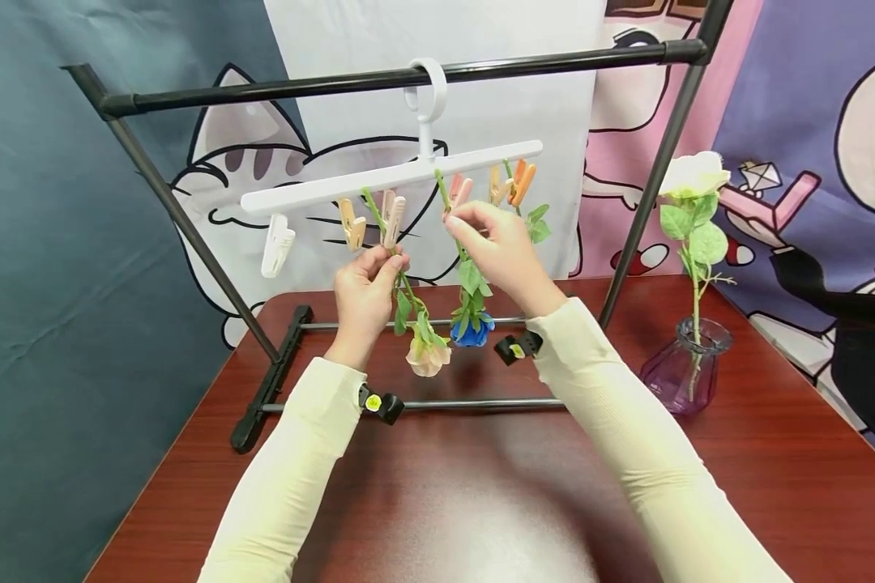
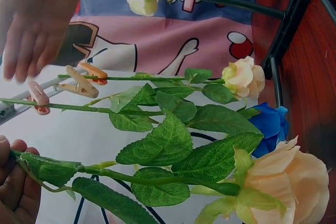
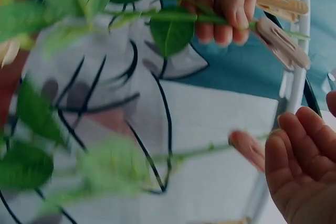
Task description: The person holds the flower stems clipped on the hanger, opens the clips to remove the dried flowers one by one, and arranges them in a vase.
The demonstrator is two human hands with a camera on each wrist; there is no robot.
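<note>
My left hand [image 1: 364, 295] pinches the stem of a peach rose [image 1: 428, 356] just below the pale pink clothespin [image 1: 393, 220]. That rose hangs head down from the white hanger [image 1: 313, 189]. My right hand [image 1: 499, 247] is raised beside the pink clothespin [image 1: 462, 190] that grips the stem of a blue rose [image 1: 472, 330]. Its fingers are loosely bent with nothing between them, and its palm shows in the right wrist view. Farther right, an orange clothespin [image 1: 522, 182] is at the stem of another peach rose [image 2: 244, 78], whose bloom my right hand hides in the head view.
The hanger hooks over a black rack's top bar [image 1: 335, 83]. A white clothespin [image 1: 277, 245] and a yellowish one [image 1: 352, 224] hang at its left. On the reddish-brown table [image 1: 437, 502], a purple glass vase [image 1: 681, 368] at right holds a white rose [image 1: 693, 176].
</note>
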